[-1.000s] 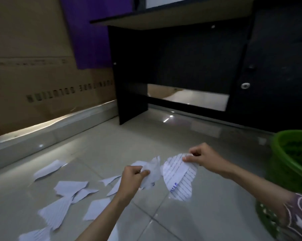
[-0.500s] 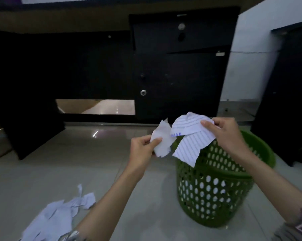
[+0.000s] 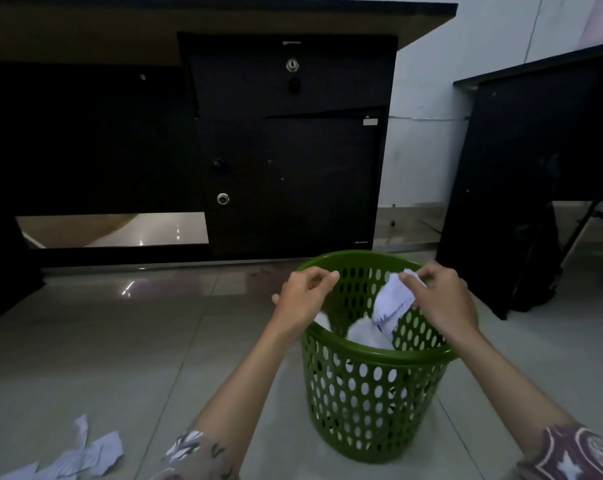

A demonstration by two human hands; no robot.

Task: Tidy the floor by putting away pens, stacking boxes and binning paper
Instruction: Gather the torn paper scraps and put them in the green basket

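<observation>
Both hands up over the green perforated wastebasket (image 3: 369, 393), standing on the tiled floor (image 3: 120, 341) in front of the dark desk cabinet (image 3: 286, 150). Right hand (image 3: 442, 299) above the basket's right rim, fingertips pinching a crumpled lined paper scrap (image 3: 393, 299) that hangs down inside the mouth. Left hand (image 3: 303, 296) above the left rim, fingers curled, thumb against forefinger; a sliver of white paper just under it, cannot tell whether gripped or loose. More white paper pieces (image 3: 366, 334) down inside the basket, showing through the holes too. Off to the basket's lower left, a small heap of torn paper scraps (image 3: 85, 455) lying on the floor, well apart from the basket. Patterned sleeves at both forearms.
</observation>
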